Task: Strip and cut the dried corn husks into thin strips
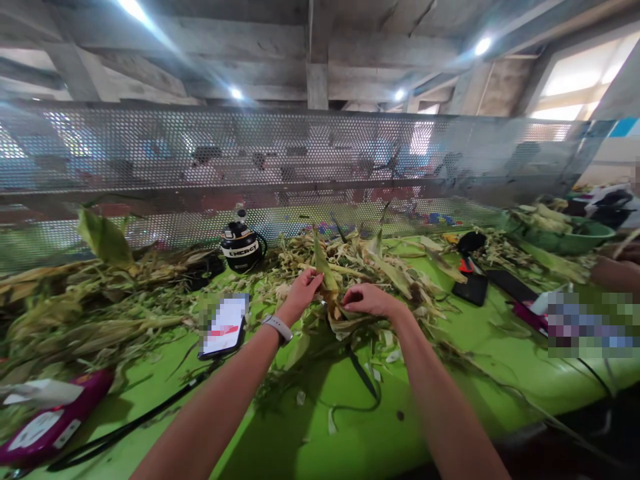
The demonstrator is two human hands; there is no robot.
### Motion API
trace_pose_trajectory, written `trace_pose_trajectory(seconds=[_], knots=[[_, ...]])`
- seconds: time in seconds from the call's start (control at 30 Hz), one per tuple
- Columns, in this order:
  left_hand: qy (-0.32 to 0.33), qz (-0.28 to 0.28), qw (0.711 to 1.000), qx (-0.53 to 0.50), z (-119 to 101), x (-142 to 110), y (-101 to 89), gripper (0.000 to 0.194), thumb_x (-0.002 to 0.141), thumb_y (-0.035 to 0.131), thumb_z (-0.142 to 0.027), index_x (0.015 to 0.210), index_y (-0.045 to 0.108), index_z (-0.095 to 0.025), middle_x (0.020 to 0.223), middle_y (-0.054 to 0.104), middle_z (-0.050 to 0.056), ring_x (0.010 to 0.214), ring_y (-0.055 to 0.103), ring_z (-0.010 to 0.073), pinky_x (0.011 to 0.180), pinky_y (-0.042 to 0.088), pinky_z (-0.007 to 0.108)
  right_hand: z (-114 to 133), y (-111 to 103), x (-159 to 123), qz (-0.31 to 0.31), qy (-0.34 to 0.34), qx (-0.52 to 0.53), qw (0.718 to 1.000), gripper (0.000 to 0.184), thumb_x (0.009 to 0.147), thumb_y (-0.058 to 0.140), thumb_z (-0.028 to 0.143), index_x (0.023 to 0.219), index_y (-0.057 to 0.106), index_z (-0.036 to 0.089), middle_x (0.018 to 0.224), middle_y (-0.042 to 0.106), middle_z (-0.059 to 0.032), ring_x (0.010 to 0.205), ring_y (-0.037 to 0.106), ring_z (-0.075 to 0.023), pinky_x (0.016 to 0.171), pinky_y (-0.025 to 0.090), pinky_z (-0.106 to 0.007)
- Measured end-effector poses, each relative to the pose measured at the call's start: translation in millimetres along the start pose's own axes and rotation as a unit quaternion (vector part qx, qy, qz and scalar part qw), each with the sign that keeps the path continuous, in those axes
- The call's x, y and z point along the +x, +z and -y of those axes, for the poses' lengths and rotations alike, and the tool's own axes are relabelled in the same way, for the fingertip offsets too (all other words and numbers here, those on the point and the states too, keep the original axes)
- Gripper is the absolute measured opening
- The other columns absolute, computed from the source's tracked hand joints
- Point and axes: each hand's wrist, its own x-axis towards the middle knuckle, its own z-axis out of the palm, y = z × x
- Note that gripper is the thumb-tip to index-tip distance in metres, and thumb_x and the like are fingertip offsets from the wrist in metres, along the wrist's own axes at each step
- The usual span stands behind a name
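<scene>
My left hand (300,293), with a pale band on its wrist, pinches the left side of a green-and-yellow corn husk (329,283) that stands upright with its tip pointing up. On the husk's other side, the fingers of my right hand (373,300) are curled together at its lower right edge. A strip of husk seems to be between those fingertips, though it is too small to make out clearly. Under and behind both hands lies a heap of dry corn husks (400,280), loose strips spilling onto the green tabletop (310,433).
A lit phone (225,327) and a black "ENERGY" container (242,248) are on the left. Purple tissue packs (55,420) lie at the near left. A perforated metal partition (320,153) runs behind. Rightward are a green basin (590,233) and another person's arm (617,270).
</scene>
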Motion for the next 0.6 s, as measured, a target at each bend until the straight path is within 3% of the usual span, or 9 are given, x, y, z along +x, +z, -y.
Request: trace_pose_trajectory(seconds=[0.07,0.13,0.23,0.3,0.37,0.47,0.5,0.6], knots=[[0.0,-0.012,1.0,0.003,0,1,-0.4,0.033,0.066,0.065,-0.046,0.076,0.053,-0.017,0.064,0.057,-0.002,0.057,0.052,0.0099,0.058,0.044,0.023,-1,-2,0,-0.036,0.01,-0.015,0.999,0.017,0.073,0.058,0.03,0.07,0.067,0.016,0.064,0.065,0.0009,0.06,0.056,-0.0127,0.06,0.042,-0.023],[-0.002,-0.033,0.999,0.011,1,2,-1.5,0.032,0.066,0.064,-0.046,0.075,0.051,-0.018,0.063,0.056,-0.003,0.056,0.051,0.0098,0.056,0.043,0.022,0,-6,0,-0.113,0.013,-0.029,0.993,0.025,0.077,0.054,0.037,0.069,0.065,0.016,0.064,0.064,-0.0003,0.059,0.055,-0.013,0.059,0.042,-0.025],[-0.007,-0.056,0.998,0.018,2,3,-2.9,0.03,0.068,0.061,-0.046,0.074,0.051,-0.018,0.06,0.055,-0.004,0.053,0.048,0.0089,0.053,0.04,0.021,8,-13,-3,-0.285,-0.009,-0.043,0.958,0.026,0.077,0.056,0.04,0.073,0.064,0.016,0.073,0.065,-0.0038,0.067,0.057,-0.0151,0.065,0.043,-0.027],[-0.01,-0.068,0.998,0.014,4,3,-3.2,0.029,0.068,0.06,-0.045,0.073,0.051,-0.018,0.059,0.054,-0.004,0.052,0.047,0.0083,0.052,0.039,0.021,16,-16,-7,-0.352,-0.021,-0.056,0.934,0.026,0.078,0.055,0.04,0.072,0.063,0.016,0.074,0.065,-0.0047,0.07,0.057,-0.0158,0.068,0.043,-0.027],[-0.011,-0.081,0.997,0.004,5,5,-3.4,0.029,0.068,0.061,-0.045,0.072,0.051,-0.018,0.059,0.054,-0.005,0.051,0.047,0.0081,0.052,0.038,0.021,22,-17,-10,-0.302,-0.028,-0.07,0.95,0.027,0.077,0.056,0.042,0.071,0.064,0.017,0.074,0.065,-0.0044,0.071,0.057,-0.0162,0.069,0.043,-0.027],[-0.009,-0.088,0.996,-0.007,6,8,-3.4,0.03,0.066,0.062,-0.044,0.073,0.051,-0.018,0.059,0.054,-0.005,0.051,0.047,0.0084,0.052,0.039,0.021,22,-15,-12,-0.146,-0.027,-0.094,0.984,0.026,0.073,0.062,0.044,0.07,0.065,0.018,0.074,0.065,-0.0029,0.071,0.057,-0.0165,0.067,0.041,-0.027],[-0.008,-0.087,0.996,-0.005,7,9,-3.2,0.029,0.066,0.062,-0.044,0.074,0.051,-0.018,0.06,0.055,-0.004,0.052,0.048,0.0087,0.052,0.039,0.022,20,-14,-12,-0.12,-0.02,-0.098,0.988,0.026,0.073,0.061,0.043,0.068,0.065,0.018,0.072,0.065,-0.0021,0.069,0.056,-0.0159,0.066,0.04,-0.026],[0.0,-0.058,0.998,0.013,7,10,-1.3,0.026,0.066,0.063,-0.04,0.073,0.053,-0.017,0.061,0.056,-0.003,0.053,0.049,0.0092,0.053,0.039,0.022,14,-11,-8,-0.156,0.014,-0.092,0.983,0.031,0.077,0.055,0.043,0.061,0.061,0.018,0.061,0.061,0.0,0.061,0.053,-0.0137,0.059,0.037,-0.024]])
